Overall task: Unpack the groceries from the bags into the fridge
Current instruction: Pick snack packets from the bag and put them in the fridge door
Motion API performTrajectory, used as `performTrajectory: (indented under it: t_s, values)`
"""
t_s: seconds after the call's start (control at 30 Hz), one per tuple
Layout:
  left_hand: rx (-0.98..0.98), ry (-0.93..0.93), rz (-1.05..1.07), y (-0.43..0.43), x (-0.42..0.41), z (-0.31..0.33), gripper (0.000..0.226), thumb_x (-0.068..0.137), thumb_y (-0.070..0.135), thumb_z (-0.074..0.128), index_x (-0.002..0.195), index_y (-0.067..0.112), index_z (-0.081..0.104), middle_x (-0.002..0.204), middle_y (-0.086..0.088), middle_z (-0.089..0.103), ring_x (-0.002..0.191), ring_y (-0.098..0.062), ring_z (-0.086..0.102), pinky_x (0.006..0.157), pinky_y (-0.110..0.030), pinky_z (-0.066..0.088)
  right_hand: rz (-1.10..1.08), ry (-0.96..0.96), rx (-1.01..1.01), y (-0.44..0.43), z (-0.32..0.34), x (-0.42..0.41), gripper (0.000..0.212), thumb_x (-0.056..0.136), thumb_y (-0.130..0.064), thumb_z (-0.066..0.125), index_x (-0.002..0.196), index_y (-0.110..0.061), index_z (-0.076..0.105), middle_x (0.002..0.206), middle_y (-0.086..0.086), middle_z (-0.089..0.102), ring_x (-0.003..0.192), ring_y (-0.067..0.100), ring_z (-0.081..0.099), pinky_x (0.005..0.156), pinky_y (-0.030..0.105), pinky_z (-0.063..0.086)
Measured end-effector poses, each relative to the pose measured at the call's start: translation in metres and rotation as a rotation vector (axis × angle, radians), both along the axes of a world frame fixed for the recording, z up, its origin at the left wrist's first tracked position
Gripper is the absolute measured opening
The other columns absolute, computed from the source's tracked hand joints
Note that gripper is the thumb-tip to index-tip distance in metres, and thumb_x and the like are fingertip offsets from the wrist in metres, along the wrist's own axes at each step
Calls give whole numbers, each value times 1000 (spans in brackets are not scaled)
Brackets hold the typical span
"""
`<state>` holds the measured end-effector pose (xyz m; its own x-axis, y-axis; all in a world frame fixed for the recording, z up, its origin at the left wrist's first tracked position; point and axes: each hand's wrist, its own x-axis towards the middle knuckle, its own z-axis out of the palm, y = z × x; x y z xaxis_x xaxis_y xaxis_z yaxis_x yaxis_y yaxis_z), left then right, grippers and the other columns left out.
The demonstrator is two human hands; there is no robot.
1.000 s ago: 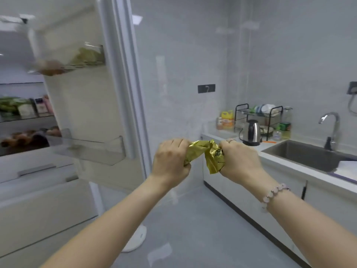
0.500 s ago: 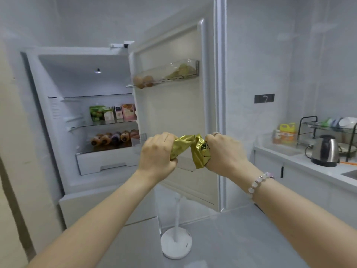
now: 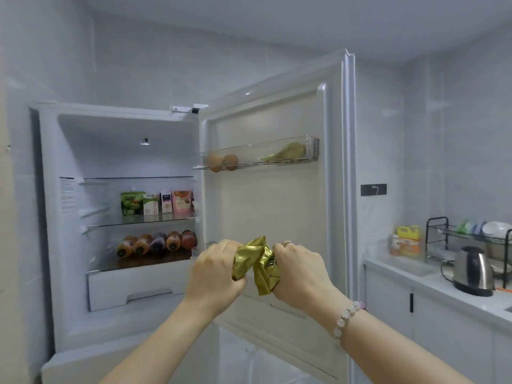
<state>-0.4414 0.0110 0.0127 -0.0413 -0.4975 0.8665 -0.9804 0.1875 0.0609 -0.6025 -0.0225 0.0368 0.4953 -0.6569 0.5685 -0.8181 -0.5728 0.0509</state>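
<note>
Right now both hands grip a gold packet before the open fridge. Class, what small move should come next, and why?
Probably lift the packet toward the door bin: left hand and right hand both hold it, the fridge stands open, and that bin has room beside a similar packet.

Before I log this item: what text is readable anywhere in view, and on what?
Nothing reads clearly.
On the gold packet: dark characters beside the right hand, unreadable.
On the cartons in the fridge: labels blurred.
On the sticker inside it: print too small.
On the yellow jug: label blurred.
</note>
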Motion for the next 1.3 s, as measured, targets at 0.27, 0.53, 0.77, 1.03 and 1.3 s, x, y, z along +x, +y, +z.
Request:
performTrajectory:
  t_s: [0.27,0.53,0.77,1.03,1.3]
  values:
    - [-67,17,-18,-60,36,38,28,69,23,71,94,19,61,86,9,59,77,-13,55,61,-15,34,14,-82,-27,-62,41,45,21,79,-21,57,86,-18,37,92,0,49,93,23,60,63,27,34]
    - [-234,-132,13,-88,71,119,35,64,19,77,96,14,63,87,1,63,76,-20,58,65,-24,36,100,-158,-221,-88,116,82,20,76,-23,61,83,-18,43,90,1,59,88,28,61,62,28,36]
    - [-381,-147,-8,-83,87,195,39,68,40,61,91,9,56,82,0,53,78,-23,47,62,-29,34,75,-216,-380,-77,192,95,25,73,-31,69,75,-18,47,62,-5,33,69,24,41,63,27,33]
    - [-336,-48,-121,-107,77,268,33,72,37,70,83,12,50,71,3,48,70,-21,45,55,-29,33,-116,-290,-452,-86,255,81,24,71,-20,67,63,-14,45,64,1,45,54,16,38,46,21,25]
    - [-60,58,-232,-153,83,283,47,73,41,76,101,10,55,93,-1,50,86,-18,48,69,-26,35,-250,-430,-231,-108,252,62,29,67,-24,77,68,-10,51,69,2,49,63,20,46,46,23,28]
